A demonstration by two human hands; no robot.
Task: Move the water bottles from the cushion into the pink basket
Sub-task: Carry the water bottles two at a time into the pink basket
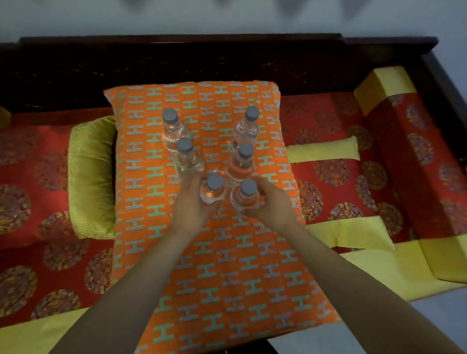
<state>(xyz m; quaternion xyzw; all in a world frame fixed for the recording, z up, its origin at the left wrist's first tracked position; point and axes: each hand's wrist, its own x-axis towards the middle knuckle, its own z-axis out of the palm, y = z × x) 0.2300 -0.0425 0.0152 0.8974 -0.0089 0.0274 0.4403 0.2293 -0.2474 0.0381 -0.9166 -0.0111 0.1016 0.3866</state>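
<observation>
Several clear water bottles with grey caps stand upright in two rows on an orange cushion patterned with teal and grey H shapes. My left hand is wrapped around the nearest left bottle. My right hand grips the nearest right bottle. Behind them stand a middle pair of bottles and a far pair of bottles, untouched. No pink basket is in view.
The cushion lies on a dark wooden bench with red and yellow patterned upholstery. A yellow-green bolster sits at the cushion's left. A red and yellow armrest block stands at the right. Grey floor shows at bottom right.
</observation>
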